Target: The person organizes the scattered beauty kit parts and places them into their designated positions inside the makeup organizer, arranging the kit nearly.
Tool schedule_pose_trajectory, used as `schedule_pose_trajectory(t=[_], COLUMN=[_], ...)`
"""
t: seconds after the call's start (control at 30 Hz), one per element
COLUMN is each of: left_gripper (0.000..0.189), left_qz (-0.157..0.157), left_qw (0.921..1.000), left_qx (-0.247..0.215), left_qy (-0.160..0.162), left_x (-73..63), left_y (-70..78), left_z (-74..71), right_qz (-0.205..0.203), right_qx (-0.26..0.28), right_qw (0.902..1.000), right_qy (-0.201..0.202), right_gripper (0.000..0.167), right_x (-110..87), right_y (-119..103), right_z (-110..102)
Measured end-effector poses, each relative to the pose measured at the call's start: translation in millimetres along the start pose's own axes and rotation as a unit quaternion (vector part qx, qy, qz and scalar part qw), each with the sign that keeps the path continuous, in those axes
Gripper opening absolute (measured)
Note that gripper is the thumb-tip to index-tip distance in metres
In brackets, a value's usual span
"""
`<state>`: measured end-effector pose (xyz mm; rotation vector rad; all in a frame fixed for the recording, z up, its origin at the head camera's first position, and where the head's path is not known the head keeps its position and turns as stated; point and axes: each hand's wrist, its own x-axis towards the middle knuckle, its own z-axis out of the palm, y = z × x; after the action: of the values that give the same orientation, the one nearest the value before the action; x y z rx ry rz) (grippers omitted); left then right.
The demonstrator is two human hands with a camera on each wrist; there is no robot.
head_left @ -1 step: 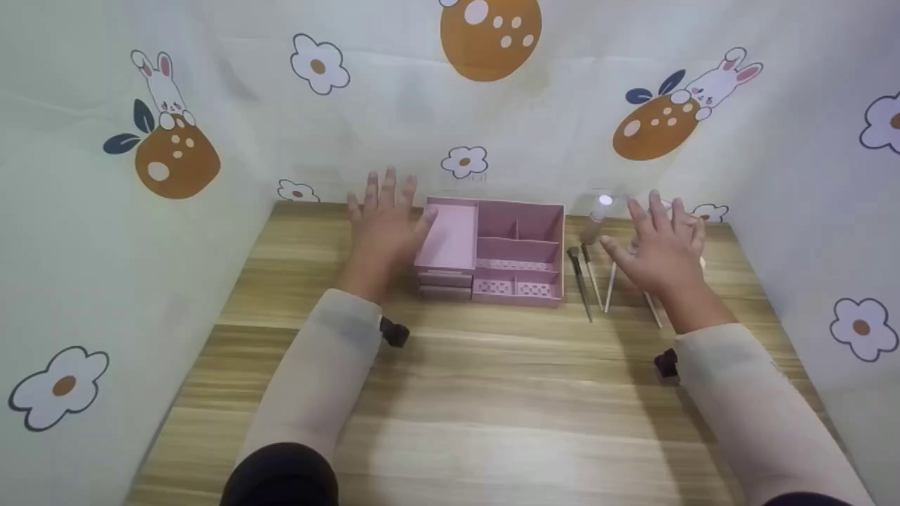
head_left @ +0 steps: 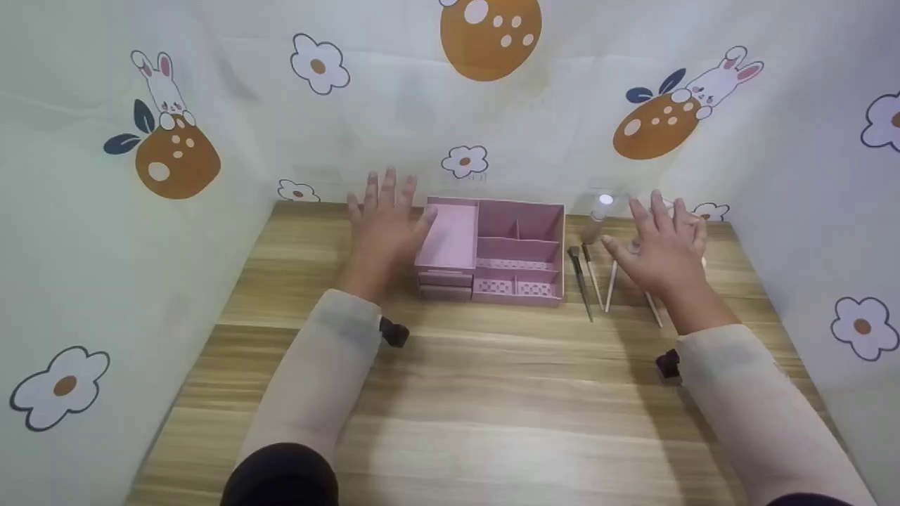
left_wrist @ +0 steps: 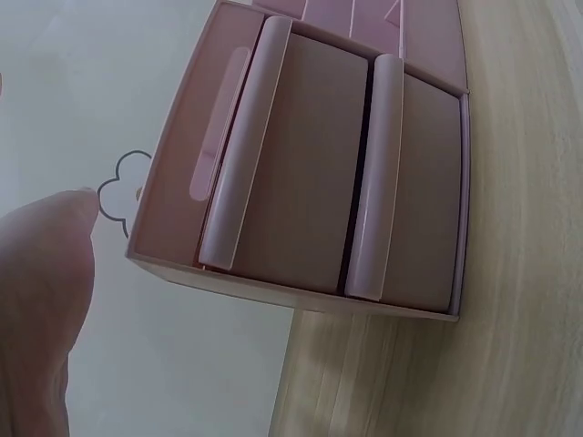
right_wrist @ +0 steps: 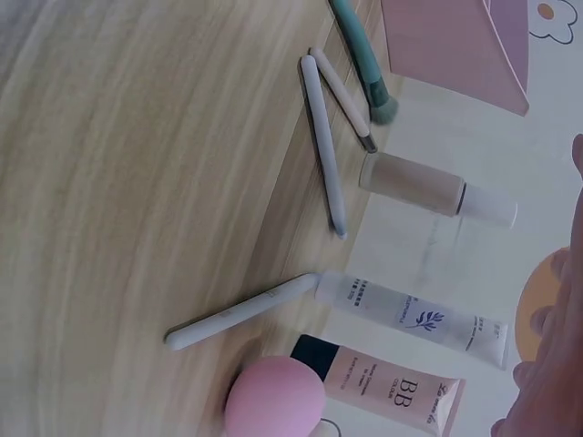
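Note:
My left hand (head_left: 383,235) is held with straight, spread fingers beside the left side of a pink desktop organizer (head_left: 450,235). In the left wrist view the thumb (left_wrist: 46,273) is apart from the organizer, whose two drawers (left_wrist: 305,164) are closed. My right hand (head_left: 664,253), fingers also spread, hovers above makeup items and holds nothing. Under and around it are a green-handled makeup brush (right_wrist: 362,50), a smaller brush (right_wrist: 344,100), two white sticks (right_wrist: 325,150), a foundation bottle (right_wrist: 414,185), a white tube (right_wrist: 410,314), a BB cream tube (right_wrist: 387,387) and a pink makeup sponge (right_wrist: 275,401).
The organizer's right half has several compartments (head_left: 519,253) with nothing in them. All stands near the back edge of a wood-grain table (head_left: 492,407). Pale cloth walls (head_left: 380,105) printed with flowers and rabbits rise at the back and both sides.

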<state>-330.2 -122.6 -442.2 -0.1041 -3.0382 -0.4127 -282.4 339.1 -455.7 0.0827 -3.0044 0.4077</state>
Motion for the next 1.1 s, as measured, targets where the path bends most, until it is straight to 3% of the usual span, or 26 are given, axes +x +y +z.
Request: schedule_pose_trajectory(t=[0.13, 0.37, 0.47, 0.57, 0.63, 0.7, 0.8, 0.93, 1.03, 1.1], left_gripper=[0.08, 0.079, 0.079, 0.078, 0.077, 0.076, 0.07, 0.063, 0.064, 0.066], left_qz=[-0.002, -0.016, -0.026, -0.032, -0.03, -0.031, -0.032, -0.041, -0.046, -0.041], left_qw=[0.9998, 0.9953, 0.9911, 0.9807, 0.9685, 0.951, 0.9173, 0.8644, 0.8427, 0.8366], left_qx=[-0.017, -0.094, -0.128, -0.19, -0.245, -0.305, -0.394, -0.498, -0.533, -0.544], left_qy=[-0.006, -0.02, -0.023, -0.03, -0.034, -0.039, -0.045, -0.06, -0.06, -0.052], left_x=[-1.3, -4.8, -6.9, -11.2, -15.4, -19.9, -26.7, -32.2, -33.6, -34.0], left_y=[-2.1, -5.6, -6.3, -7.8, -9.9, -12.8, -18.1, -24.4, -27.2, -27.7], left_z=[0.8, 4.6, 7.2, 11.2, 14.8, 19.4, 26.5, 35.9, 42.1, 45.6], right_qz=[0.002, 0.012, 0.017, 0.025, 0.03, 0.032, 0.035, 0.04, 0.046, 0.051], right_qx=[0.011, 0.034, 0.047, 0.062, 0.076, 0.091, 0.126, 0.164, 0.172, 0.172], right_qw=[0.9999, 0.9994, 0.9987, 0.9978, 0.9967, 0.9953, 0.9914, 0.9856, 0.984, 0.9838], right_qy=[0.0, -0.004, -0.005, -0.007, -0.005, -0.002, -0.001, 0.003, 0.006, 0.006], right_gripper=[0.095, 0.094, 0.093, 0.094, 0.093, 0.091, 0.087, 0.084, 0.083, 0.082], right_x=[-5.3, -19.7, -25.1, -32.0, -36.6, -42.0, -49.6, -57.5, -60.7, -62.3], right_y=[4.7, 19.4, 24.5, 29.3, 32.1, 34.8, 38.4, 40.3, 39.9, 40.0], right_z=[-1.6, -9.2, -10.3, -8.9, -7.4, -6.3, -5.1, -4.1, -3.1, -2.8])
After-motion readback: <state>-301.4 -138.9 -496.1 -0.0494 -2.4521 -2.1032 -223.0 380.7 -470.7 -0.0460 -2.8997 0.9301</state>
